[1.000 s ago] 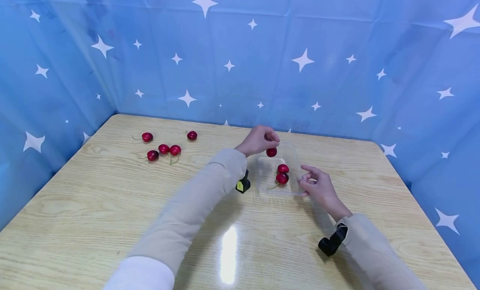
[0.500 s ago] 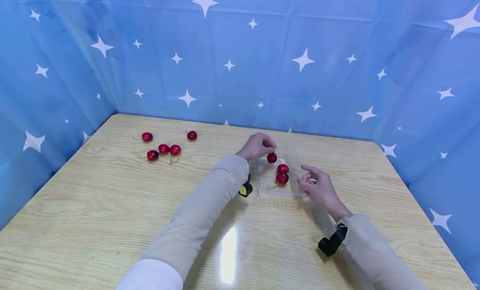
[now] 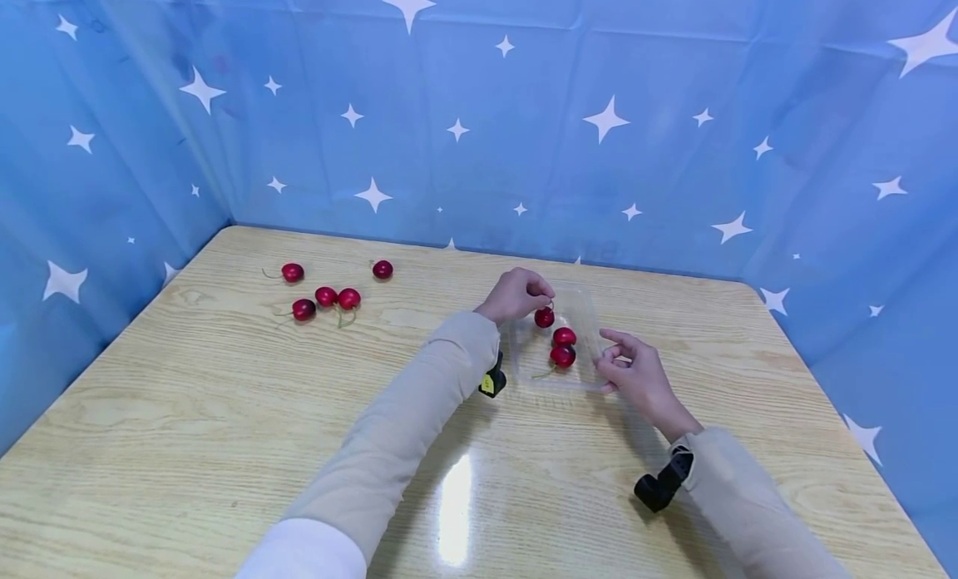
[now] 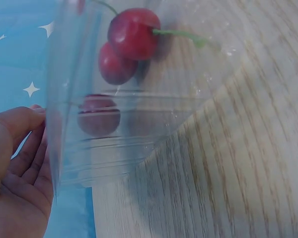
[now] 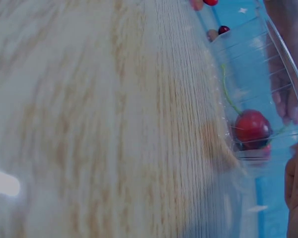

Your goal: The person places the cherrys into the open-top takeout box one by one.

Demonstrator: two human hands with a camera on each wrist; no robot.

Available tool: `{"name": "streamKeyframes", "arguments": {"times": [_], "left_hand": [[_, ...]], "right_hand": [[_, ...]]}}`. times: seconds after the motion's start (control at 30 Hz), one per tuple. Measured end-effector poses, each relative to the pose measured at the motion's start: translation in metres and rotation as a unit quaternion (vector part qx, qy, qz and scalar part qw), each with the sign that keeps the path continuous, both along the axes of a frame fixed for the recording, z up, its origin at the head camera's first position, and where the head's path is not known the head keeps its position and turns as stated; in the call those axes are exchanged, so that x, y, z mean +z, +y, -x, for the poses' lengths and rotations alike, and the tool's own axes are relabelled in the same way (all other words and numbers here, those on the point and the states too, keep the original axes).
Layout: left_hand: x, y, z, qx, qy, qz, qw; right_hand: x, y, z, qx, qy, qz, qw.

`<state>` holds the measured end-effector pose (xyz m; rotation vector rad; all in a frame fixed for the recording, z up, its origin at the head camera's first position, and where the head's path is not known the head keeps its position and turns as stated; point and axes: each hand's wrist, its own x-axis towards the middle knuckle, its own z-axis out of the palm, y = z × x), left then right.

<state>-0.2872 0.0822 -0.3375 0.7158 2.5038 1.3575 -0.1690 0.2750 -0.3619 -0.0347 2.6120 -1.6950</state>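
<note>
Left hand (image 3: 518,294) is pinching a cherry (image 3: 544,318) by its stem (image 3: 551,304), right hand (image 3: 636,374) is pinching the clear box (image 3: 586,314) — I'm risking a drop if the stem's slipping

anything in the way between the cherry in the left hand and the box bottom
Nothing visible: the left hand holds the cherry by its stem, inside the box; the two other cherries lie to one side, not under it. Whether it already touches bottom is unclear.

The table (image 3: 224,446) bears five cherries (image 3: 326,296) and a clear container (image 3: 533,350).
</note>
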Motion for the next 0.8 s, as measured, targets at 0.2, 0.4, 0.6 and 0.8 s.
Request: {"name": "streamKeyframes", "arguments": {"times": [0.2, 0.4, 0.6, 0.8], "left_hand": [[-0.001, 0.0, 0.001, -0.005, 0.003, -0.003, 1.0], [-0.001, -0.002, 0.001, -0.008, 0.016, -0.019, 0.9997], [-0.005, -0.007, 0.001, -0.001, 0.042, -0.051, 0.9978], [-0.011, -0.018, 0.001, 0.036, 0.062, -0.086, 0.9937]], "right_hand": [[-0.001, 0.0, 0.001, -0.003, 0.002, -0.007, 1.0], [-0.001, -0.001, 0.002, -0.006, 0.005, -0.013, 1.0], [0.0, -0.002, 0.0, -0.006, 0.003, -0.009, 1.0], [0.001, -0.003, -0.001, -0.005, 0.001, -0.003, 1.0]]}}
